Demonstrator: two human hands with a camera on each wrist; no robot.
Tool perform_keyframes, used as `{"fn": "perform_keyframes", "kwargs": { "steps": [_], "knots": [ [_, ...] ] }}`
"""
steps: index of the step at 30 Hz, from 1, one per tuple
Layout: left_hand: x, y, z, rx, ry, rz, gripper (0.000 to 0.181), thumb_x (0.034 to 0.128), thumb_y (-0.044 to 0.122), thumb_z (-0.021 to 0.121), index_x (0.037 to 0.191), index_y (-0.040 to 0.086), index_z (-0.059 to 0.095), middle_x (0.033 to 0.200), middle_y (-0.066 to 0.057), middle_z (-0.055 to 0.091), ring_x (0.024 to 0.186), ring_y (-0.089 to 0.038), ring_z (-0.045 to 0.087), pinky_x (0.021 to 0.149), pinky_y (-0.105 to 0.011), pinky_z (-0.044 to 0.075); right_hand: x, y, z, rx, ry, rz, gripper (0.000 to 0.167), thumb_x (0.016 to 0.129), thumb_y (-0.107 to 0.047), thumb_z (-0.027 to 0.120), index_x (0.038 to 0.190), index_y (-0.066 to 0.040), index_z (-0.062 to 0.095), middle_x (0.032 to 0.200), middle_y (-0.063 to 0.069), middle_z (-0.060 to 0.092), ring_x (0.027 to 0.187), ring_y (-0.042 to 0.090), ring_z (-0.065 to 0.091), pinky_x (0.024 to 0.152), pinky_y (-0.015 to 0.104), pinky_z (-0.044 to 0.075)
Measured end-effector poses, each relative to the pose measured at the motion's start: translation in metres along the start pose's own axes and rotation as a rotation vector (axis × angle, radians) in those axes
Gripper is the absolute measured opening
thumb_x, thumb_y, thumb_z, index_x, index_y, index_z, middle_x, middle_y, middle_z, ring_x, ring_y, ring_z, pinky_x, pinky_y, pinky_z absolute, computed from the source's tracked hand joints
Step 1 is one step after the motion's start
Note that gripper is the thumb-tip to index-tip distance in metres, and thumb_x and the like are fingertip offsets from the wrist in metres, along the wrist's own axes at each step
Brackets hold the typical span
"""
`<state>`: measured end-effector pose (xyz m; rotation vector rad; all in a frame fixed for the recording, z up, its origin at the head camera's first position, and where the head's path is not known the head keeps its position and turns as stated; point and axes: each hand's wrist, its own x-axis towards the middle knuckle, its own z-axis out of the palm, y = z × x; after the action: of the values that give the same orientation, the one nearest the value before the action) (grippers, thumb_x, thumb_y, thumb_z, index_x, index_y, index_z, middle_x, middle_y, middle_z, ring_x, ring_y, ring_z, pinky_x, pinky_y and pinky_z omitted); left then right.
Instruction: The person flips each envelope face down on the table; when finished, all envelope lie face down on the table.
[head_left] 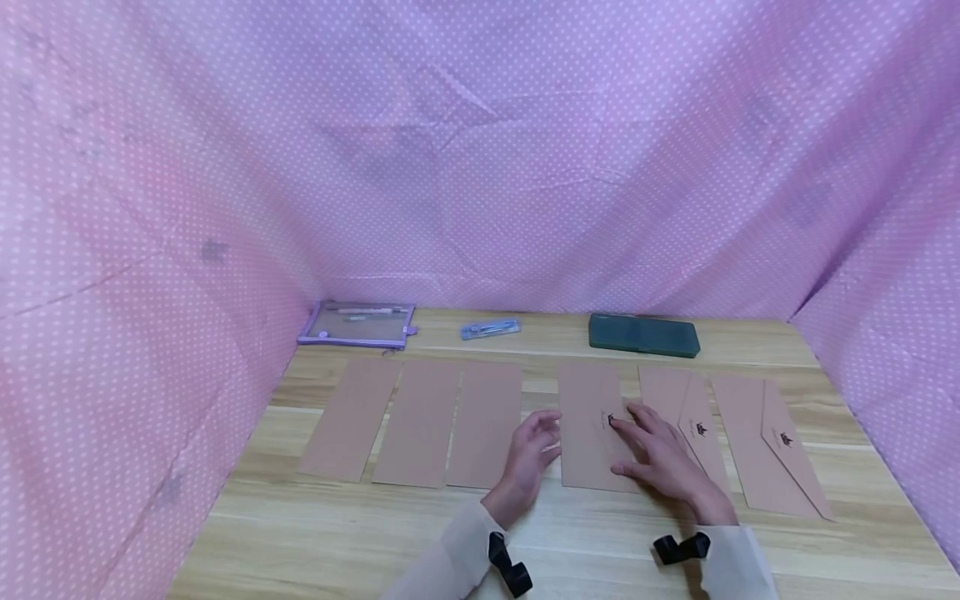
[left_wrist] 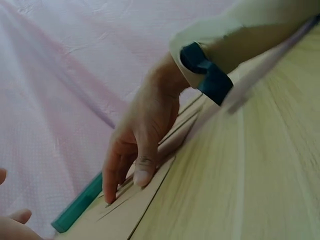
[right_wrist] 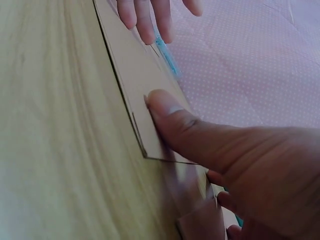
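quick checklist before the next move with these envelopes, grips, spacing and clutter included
1. Right grip touching the leftmost crown-printed brown paper envelope: ok, its thumb and fingertips are on it.
2. Left grip touching that envelope: cannot tell, its fingertips are right by the left edge.
3. Even spacing along the row: not ok, a wider gap separates that envelope from the three plain brown paper envelopes on the left.
4. Dark green rectangular case off the envelopes: ok, it lies behind them.
5. Purple-edged rectangular mesh pouch off the envelopes: ok, also behind.
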<state>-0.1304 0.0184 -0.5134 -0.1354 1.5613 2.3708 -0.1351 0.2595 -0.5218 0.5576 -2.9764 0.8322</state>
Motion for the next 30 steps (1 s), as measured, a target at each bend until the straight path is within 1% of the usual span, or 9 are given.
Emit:
{"fn": "perform_keyframes", "kwargs": {
  "steps": [4, 7, 10, 14, 16, 18, 22, 28, 30],
  "knots": [
    [0.002, 0.000, -0.001, -0.099, 0.044, 0.003, 0.037, 0.0920, 0.005, 0.050, 0.128, -0.005, 0.053, 0.122, -0.009, 0.053, 0.121, -0.026, 0.049, 0.104, -0.051, 0.046, -0.001, -0.001, 0.000, 0.010, -0.004, 0.003, 0.064, 0.080, -0.033, 0.081, 0.136, -0.009, 0.061, 0.155, 0.026, 0.038, 0.143, 0.050, 0.030, 0.109, 0.072, 0.024],
    [0.005, -0.001, -0.004, -0.155, 0.058, 0.003, 0.036, 0.0909, 0.006, 0.047, 0.125, -0.004, 0.054, 0.124, -0.010, 0.050, 0.120, -0.028, 0.051, 0.102, -0.051, 0.047, -0.001, -0.001, 0.000, 0.013, -0.011, 0.003, 0.064, 0.081, -0.033, 0.081, 0.136, -0.008, 0.060, 0.155, 0.026, 0.037, 0.143, 0.050, 0.029, 0.109, 0.073, 0.023],
    [0.007, -0.002, -0.006, -0.196, 0.047, -0.008, 0.033, 0.0905, 0.009, 0.044, 0.120, 0.001, 0.056, 0.121, -0.008, 0.051, 0.117, -0.028, 0.055, 0.097, -0.045, 0.050, -0.001, 0.000, 0.000, 0.016, -0.011, -0.001, 0.065, 0.081, -0.034, 0.080, 0.136, -0.007, 0.060, 0.155, 0.027, 0.037, 0.143, 0.051, 0.029, 0.109, 0.073, 0.023],
    [0.006, 0.000, -0.006, -0.233, 0.018, -0.033, 0.027, 0.0929, 0.012, 0.042, 0.115, 0.008, 0.057, 0.116, -0.004, 0.059, 0.110, -0.025, 0.061, 0.090, -0.036, 0.052, -0.002, 0.003, 0.002, 0.013, 0.010, -0.029, 0.064, 0.081, -0.034, 0.080, 0.136, -0.007, 0.060, 0.153, 0.028, 0.040, 0.141, 0.051, 0.031, 0.107, 0.073, 0.025],
    [0.006, 0.000, -0.006, -0.234, 0.008, -0.037, 0.028, 0.0942, 0.013, 0.042, 0.118, 0.007, 0.054, 0.120, -0.007, 0.063, 0.109, -0.024, 0.062, 0.089, -0.034, 0.052, -0.002, 0.003, 0.002, 0.021, 0.009, -0.025, 0.065, 0.081, -0.033, 0.080, 0.137, -0.008, 0.059, 0.153, 0.028, 0.040, 0.142, 0.051, 0.031, 0.108, 0.073, 0.025],
    [0.005, 0.000, -0.006, -0.233, 0.004, -0.039, 0.030, 0.0947, 0.013, 0.041, 0.122, 0.005, 0.051, 0.126, -0.015, 0.064, 0.110, -0.024, 0.063, 0.089, -0.033, 0.052, -0.002, 0.002, 0.000, 0.028, 0.001, -0.015, 0.065, 0.081, -0.033, 0.080, 0.138, -0.008, 0.059, 0.153, 0.028, 0.041, 0.143, 0.051, 0.030, 0.108, 0.073, 0.025],
    [0.005, 0.001, -0.005, -0.232, -0.014, -0.023, 0.035, 0.0954, 0.014, 0.039, 0.128, 0.003, 0.045, 0.141, -0.029, 0.055, 0.116, -0.027, 0.062, 0.090, -0.033, 0.052, -0.001, -0.001, -0.005, 0.046, -0.029, 0.020, 0.065, 0.083, -0.035, 0.078, 0.139, -0.008, 0.058, 0.154, 0.027, 0.042, 0.144, 0.052, 0.028, 0.110, 0.074, 0.023],
    [0.004, 0.005, -0.003, -0.248, -0.062, 0.003, 0.039, 0.0960, 0.014, 0.037, 0.132, 0.002, 0.041, 0.147, -0.033, 0.047, 0.125, -0.031, 0.059, 0.096, -0.035, 0.051, 0.000, -0.006, -0.006, 0.074, -0.053, 0.061, 0.065, 0.090, -0.042, 0.071, 0.142, -0.006, 0.054, 0.154, 0.026, 0.043, 0.146, 0.053, 0.025, 0.110, 0.076, 0.018],
    [0.004, 0.006, -0.002, -0.254, -0.078, 0.008, 0.039, 0.0959, 0.014, 0.037, 0.133, 0.002, 0.040, 0.147, -0.033, 0.047, 0.125, -0.032, 0.059, 0.098, -0.036, 0.050, 0.002, -0.009, -0.006, 0.080, -0.057, 0.068, 0.065, 0.091, -0.044, 0.068, 0.143, -0.007, 0.053, 0.154, 0.025, 0.043, 0.145, 0.052, 0.027, 0.109, 0.076, 0.021]
  ]
}}
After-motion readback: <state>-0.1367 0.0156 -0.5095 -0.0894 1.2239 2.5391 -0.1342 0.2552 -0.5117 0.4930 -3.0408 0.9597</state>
